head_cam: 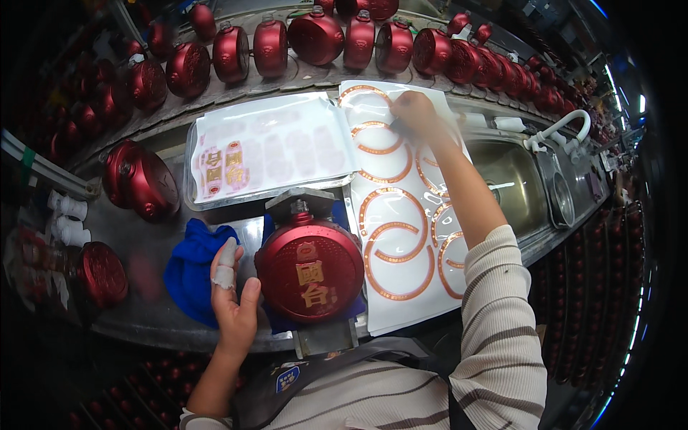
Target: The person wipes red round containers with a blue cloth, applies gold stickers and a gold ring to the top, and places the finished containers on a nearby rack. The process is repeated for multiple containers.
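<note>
A flat round red bottle [312, 269] lies face up before me with its neck pointing away, bearing gold characters. It rests on a stand [325, 339] padded with blue cloth. My left hand [234, 301] is beside its left edge, fingers apart and nothing held; pale wrapping covers one finger. The thumb is close to the bottle's rim, and I cannot tell if they touch. On the right, my right hand [415, 114] is curled over the far part of a sheet of copper-coloured ring decals [398, 250]. A small dark piece [399, 127], blurred, shows under its fingers.
A metal tray [189, 185] holds a sheet of gold-character decals [228, 169]. A crumpled blue cloth [196, 274] lies left of my hand. More red bottles [156, 183] stand left, and a row lines the conveyor [301, 70]. A sink [508, 188] with a white faucet [570, 121] is right.
</note>
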The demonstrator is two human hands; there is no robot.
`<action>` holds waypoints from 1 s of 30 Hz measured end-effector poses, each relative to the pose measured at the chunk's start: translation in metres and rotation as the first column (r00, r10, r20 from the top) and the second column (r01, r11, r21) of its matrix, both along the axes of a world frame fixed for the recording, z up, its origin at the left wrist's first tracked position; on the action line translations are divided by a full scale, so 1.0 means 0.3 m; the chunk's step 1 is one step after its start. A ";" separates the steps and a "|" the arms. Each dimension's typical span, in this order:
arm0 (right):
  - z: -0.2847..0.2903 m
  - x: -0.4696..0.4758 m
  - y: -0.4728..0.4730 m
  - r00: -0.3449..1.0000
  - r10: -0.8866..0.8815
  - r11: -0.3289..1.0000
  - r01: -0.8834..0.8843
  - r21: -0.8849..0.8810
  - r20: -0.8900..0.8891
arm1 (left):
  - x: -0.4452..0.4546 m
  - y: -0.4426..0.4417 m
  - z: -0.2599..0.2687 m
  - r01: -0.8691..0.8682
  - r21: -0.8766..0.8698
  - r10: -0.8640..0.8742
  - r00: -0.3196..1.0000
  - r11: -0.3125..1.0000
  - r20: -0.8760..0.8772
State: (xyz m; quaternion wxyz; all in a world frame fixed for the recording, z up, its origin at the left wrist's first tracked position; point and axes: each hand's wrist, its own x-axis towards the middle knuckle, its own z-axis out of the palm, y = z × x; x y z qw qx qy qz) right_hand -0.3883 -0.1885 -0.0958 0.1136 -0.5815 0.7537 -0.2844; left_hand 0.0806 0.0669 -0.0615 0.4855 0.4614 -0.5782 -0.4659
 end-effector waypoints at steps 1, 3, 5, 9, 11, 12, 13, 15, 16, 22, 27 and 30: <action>0.000 0.005 -0.004 1.000 -0.001 1.000 0.001 -0.015 -0.015 | -0.001 0.001 0.003 -0.002 -0.002 0.002 1.000 1.000 0.014; 0.006 0.019 -0.007 0.998 -0.031 0.997 0.027 -0.067 -0.051 | -0.003 0.003 0.007 0.002 -0.002 -0.002 1.000 1.000 -0.004; 0.033 0.024 -0.006 0.997 0.026 0.998 -0.021 -0.060 0.079 | -0.004 0.006 0.010 -0.005 -0.003 0.005 1.000 1.000 0.014; 0.115 0.022 0.042 0.884 0.035 0.999 -0.019 -0.038 0.466 | -0.003 0.013 0.009 0.001 -0.003 -0.001 1.000 1.000 -0.005; 0.170 0.003 0.087 0.829 0.045 0.998 -0.062 0.012 0.557 | -0.001 0.016 0.005 -0.004 0.002 0.004 1.000 1.000 0.020; 0.199 -0.009 0.112 0.797 0.025 0.996 -0.072 0.055 0.603 | 0.000 0.017 0.003 -0.001 0.011 0.001 1.000 1.000 0.007; 0.220 -0.019 0.140 0.750 0.032 0.990 -0.113 0.080 0.661 | 0.001 0.019 0.001 -0.003 0.018 0.002 1.000 1.000 0.019; 0.274 -0.067 0.205 0.743 0.099 0.986 -0.164 0.037 0.661 | 0.003 0.020 -0.005 0.000 0.042 0.000 1.000 0.999 -0.012; 0.298 -0.100 0.245 0.743 0.044 0.995 -0.096 0.040 0.668 | 0.004 0.022 -0.008 0.001 0.053 0.000 1.000 0.999 -0.022; 0.342 -0.478 0.580 0.565 -0.183 0.976 0.205 0.077 0.804 | 0.013 0.031 -0.010 -0.005 0.001 0.005 1.000 1.000 -0.018; 0.044 -0.953 0.899 0.424 -0.607 0.747 0.593 0.301 0.672 | 0.002 0.036 -0.005 -0.011 -0.007 0.011 1.000 1.000 -0.025; -0.213 -1.194 0.994 0.522 -0.745 0.652 0.700 0.290 0.415 | 0.000 0.049 0.003 -0.053 -0.054 0.057 0.996 0.997 0.075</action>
